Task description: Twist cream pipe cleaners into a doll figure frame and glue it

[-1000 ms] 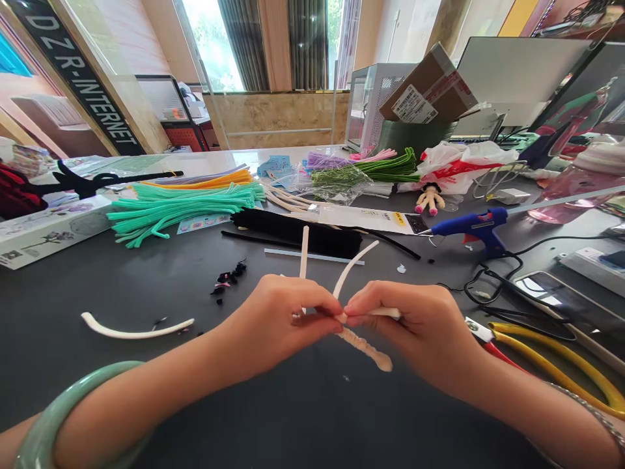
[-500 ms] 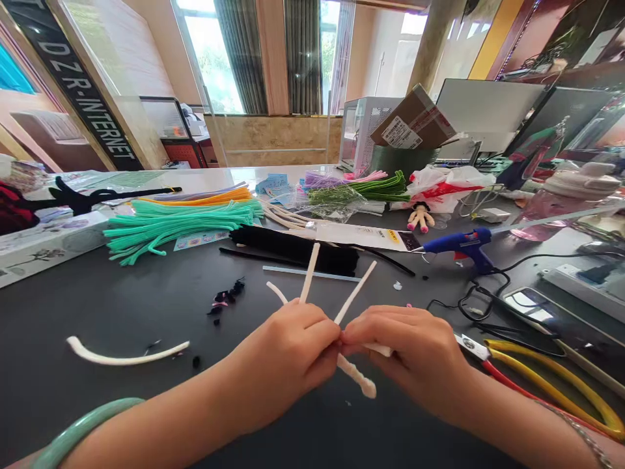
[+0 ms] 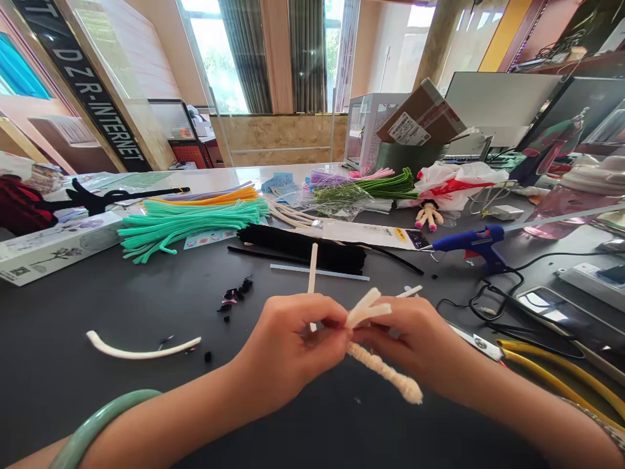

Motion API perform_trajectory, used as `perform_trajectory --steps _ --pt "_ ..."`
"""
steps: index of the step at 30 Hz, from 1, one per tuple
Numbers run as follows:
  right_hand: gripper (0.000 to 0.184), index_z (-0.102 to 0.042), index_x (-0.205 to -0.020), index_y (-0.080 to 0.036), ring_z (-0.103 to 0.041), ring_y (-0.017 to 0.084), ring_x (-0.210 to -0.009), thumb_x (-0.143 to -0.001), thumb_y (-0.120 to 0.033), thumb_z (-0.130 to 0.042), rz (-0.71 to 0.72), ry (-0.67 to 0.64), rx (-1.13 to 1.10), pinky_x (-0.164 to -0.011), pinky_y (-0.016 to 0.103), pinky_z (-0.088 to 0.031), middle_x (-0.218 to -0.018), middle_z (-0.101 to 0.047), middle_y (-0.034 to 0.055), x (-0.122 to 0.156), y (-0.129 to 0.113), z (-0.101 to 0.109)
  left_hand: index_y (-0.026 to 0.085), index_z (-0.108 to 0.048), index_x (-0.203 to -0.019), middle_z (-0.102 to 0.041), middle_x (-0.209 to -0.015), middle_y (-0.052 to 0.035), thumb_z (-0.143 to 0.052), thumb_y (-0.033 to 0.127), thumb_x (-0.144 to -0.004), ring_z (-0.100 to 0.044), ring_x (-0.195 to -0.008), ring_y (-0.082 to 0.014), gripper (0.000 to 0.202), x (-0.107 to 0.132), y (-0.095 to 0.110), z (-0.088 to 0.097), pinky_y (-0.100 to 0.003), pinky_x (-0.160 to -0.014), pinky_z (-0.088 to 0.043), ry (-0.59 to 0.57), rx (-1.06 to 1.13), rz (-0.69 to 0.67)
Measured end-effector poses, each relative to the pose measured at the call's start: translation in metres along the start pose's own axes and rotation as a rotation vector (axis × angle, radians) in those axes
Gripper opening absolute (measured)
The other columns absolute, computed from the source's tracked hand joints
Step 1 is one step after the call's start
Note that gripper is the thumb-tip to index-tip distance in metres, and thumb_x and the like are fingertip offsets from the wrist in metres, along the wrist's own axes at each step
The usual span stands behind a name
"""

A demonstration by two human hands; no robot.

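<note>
My left hand and my right hand pinch a bundle of white pipe cleaners between them, just above the dark table. A straight white stem rises from my left fingers. Short white ends stick up between my hands, and a twisted length hangs down to the lower right. A curved white pipe cleaner lies apart on the table to my left. Small black scraps lie nearer my left hand. A green bangle circles my left wrist.
Past my hands lie a bundle of teal pipe cleaners and a black bundle. A blue glue gun and its cable sit to the right. Yellow-handled pliers lie at the right edge, near a phone.
The white ends now fold together between my hands, and the twisted length swings further right. My hands have moved slightly apart and rightward, and the camera view has shifted a little.
</note>
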State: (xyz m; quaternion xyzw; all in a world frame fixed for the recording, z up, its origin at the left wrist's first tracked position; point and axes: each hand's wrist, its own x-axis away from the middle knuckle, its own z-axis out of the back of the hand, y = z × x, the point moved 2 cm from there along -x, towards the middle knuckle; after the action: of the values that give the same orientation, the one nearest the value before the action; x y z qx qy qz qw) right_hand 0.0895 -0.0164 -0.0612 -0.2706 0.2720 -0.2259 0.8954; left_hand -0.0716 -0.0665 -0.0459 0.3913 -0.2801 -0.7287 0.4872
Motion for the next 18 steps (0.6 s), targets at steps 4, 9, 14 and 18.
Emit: perform_trajectory --steps 4,9,14,18 --pt "0.017 -0.068 -0.079 -0.017 -0.057 0.009 -0.056 -0.088 -0.019 -0.053 0.05 0.114 0.099 -0.052 0.017 -0.041 -0.069 -0.065 0.0012 0.004 -0.004 0.003 0.015 -0.061 -0.066 -0.053 -0.058 0.004 -0.054 0.018 -0.077 -0.044 -0.055 -0.0075 0.014 -0.001 -0.003 0.002 -0.016 -0.05 -0.036 0.066 0.007 0.09" --pt "0.027 -0.066 -0.082 -0.017 -0.055 0.009 -0.053 -0.093 -0.017 -0.041 0.22 0.183 0.388 -0.047 0.02 -0.037 -0.074 -0.066 0.0034 0.013 -0.009 0.003 0.015 -0.062 -0.064 -0.056 -0.059 0.0039 -0.056 0.02 -0.076 -0.047 -0.057 -0.0084 0.014 -0.004 -0.005 0.003 -0.017 -0.053 -0.037 0.074 0.006 0.173" --pt "0.05 -0.063 -0.069 -0.016 -0.05 0.011 -0.048 -0.098 -0.015 -0.023 0.43 0.181 0.635 -0.048 0.026 -0.037 -0.064 -0.063 0.0036 0.012 -0.022 0.007 0.014 -0.059 -0.059 -0.052 -0.055 0.0052 -0.057 0.018 -0.073 -0.043 -0.054 -0.0074 0.015 -0.008 -0.003 0.005 -0.017 -0.051 -0.034 -0.031 -0.042 0.188" --pt "0.051 -0.063 -0.063 -0.015 -0.049 0.012 -0.048 -0.096 -0.007 -0.025 0.55 0.149 0.659 -0.05 0.028 -0.039 -0.062 -0.064 0.0046 0.011 -0.031 0.009 0.014 -0.058 -0.059 -0.052 -0.056 0.0046 -0.057 0.019 -0.072 -0.045 -0.056 -0.0084 0.014 -0.011 -0.002 0.007 -0.018 -0.052 -0.035 -0.199 -0.034 0.257"
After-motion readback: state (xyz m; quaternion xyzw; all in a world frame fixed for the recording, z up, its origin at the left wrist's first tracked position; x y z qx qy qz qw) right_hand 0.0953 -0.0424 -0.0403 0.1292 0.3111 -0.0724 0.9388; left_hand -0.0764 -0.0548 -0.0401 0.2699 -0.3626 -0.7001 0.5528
